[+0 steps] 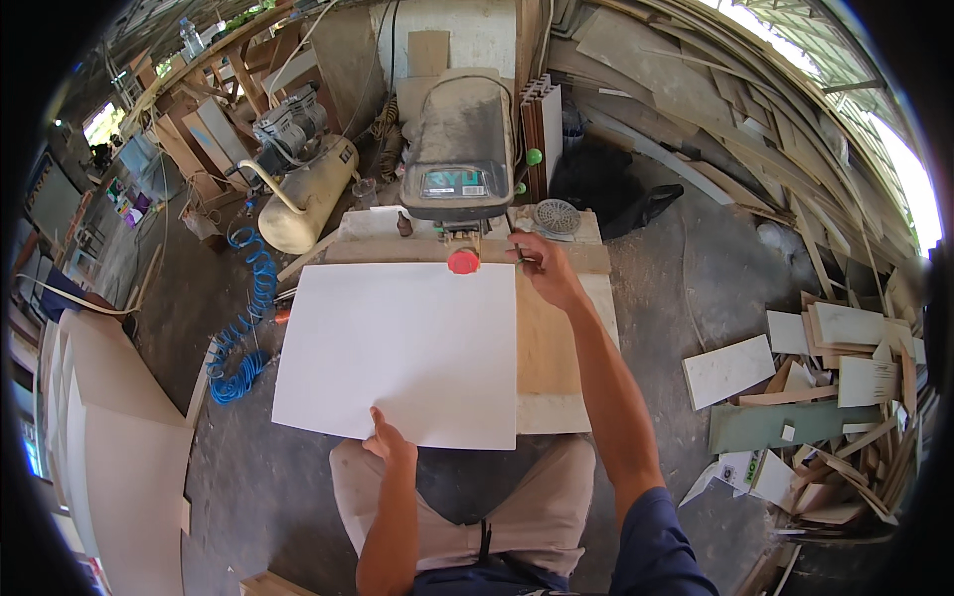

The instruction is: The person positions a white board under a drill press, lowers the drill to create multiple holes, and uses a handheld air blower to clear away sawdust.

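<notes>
A white rectangular panel (397,348) lies flat on a wooden worktable (566,338) in front of me, covering its left and middle part. My left hand (391,439) grips the panel's near edge, thumb on top and fingers hidden underneath. At the far edge stands a bench drill press (460,149) with a dusty dark housing. A round red part (463,261) sits at its lower front, just over the panel's far edge; the bit is hidden. My right hand (545,268) is closed around a dark feed lever (517,250) on the press's right side.
A tan air compressor (310,197) stands at the far left, with a coiled blue hose (243,368) on the floor. A round metal grille (556,217) lies beside the press. Board offcuts (825,368) pile up at right. Large pale panels (124,447) stand at left.
</notes>
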Motion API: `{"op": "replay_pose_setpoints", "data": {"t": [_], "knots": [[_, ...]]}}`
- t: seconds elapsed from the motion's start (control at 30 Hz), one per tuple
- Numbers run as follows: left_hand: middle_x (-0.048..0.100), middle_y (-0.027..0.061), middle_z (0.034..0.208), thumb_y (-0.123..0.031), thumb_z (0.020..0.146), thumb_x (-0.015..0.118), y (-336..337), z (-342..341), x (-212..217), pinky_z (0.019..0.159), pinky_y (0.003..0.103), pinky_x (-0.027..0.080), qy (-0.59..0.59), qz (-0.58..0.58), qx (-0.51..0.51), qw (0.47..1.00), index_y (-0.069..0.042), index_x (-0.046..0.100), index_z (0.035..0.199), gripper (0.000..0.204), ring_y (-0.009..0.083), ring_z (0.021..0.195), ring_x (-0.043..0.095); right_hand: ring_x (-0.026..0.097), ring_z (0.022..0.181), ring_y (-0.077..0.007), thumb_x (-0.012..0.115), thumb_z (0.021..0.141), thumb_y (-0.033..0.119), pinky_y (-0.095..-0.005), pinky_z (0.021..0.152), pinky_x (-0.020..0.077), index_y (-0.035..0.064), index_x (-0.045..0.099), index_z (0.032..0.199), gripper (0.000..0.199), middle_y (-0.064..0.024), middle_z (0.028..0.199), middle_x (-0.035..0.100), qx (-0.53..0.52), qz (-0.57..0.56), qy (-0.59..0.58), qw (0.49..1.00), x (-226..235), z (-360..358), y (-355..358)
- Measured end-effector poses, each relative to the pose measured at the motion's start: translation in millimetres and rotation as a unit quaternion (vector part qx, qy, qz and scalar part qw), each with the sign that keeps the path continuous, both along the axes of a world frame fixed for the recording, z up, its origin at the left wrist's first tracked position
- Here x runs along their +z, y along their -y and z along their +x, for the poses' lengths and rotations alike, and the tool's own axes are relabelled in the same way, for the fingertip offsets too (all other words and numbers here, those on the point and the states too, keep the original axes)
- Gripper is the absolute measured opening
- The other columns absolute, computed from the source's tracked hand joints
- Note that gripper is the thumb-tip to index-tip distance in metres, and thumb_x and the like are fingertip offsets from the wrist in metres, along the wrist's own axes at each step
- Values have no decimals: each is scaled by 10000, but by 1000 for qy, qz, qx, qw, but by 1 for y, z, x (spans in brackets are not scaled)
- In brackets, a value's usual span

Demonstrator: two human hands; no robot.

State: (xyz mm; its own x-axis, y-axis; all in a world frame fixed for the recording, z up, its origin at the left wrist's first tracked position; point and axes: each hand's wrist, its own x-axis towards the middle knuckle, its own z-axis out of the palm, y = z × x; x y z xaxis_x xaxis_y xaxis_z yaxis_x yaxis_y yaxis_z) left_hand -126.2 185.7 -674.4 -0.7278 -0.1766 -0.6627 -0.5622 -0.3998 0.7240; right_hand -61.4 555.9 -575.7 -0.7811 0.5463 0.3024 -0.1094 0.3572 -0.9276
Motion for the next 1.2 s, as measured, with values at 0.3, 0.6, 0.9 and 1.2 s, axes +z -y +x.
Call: {"op": "replay_pose_setpoints", "data": {"t": [0.3, 0.6, 0.9, 1.2], "knots": [[265, 290, 1641, -173, 843, 901, 19, 25, -43, 1194, 627, 304, -238, -527, -175, 797, 18, 155, 1623, 1096, 490, 1542, 233, 726, 1112, -206, 485, 902, -227, -309, 882, 545, 9, 629, 1364, 538, -123, 1224, 697, 10, 40, 51, 998, -8, -2, -5], [1, 369, 1716, -734, 786, 758, -95, 46, 13, 1219, 750, 61, -469, -451, -618, 440, -193, 254, 1700, 1176, 586, 1586, -48, 754, 1080, -257, 471, 883, -228, -340, 842, 558, 6, 618, 1352, 544, -170, 1168, 723, -40, 92, 27, 995, -2, -1, 11], [-48, 367, 1716, -699, 714, 809, -115, 48, 16, 1254, 715, 13, -433, -470, -629, 442, -189, 193, 1716, 1282, 580, 1585, -86, 774, 1050, -276, 468, 865, -217, -355, 846, 566, 28, 593, 1309, 523, -170, 1149, 725, -82, 79, 44, 992, 5, -1, 19], [-42, 352, 1716, -645, 659, 844, -118, 47, 20, 1236, 741, -30, -454, -468, -599, 464, -174, 223, 1704, 1303, 577, 1582, -92, 706, 1136, -229, 520, 939, -163, -334, 982, 537, -36, 557, 1384, 465, -176, 1310, 692, -53, -123, -22, 991, -4, 5, 22]]}}
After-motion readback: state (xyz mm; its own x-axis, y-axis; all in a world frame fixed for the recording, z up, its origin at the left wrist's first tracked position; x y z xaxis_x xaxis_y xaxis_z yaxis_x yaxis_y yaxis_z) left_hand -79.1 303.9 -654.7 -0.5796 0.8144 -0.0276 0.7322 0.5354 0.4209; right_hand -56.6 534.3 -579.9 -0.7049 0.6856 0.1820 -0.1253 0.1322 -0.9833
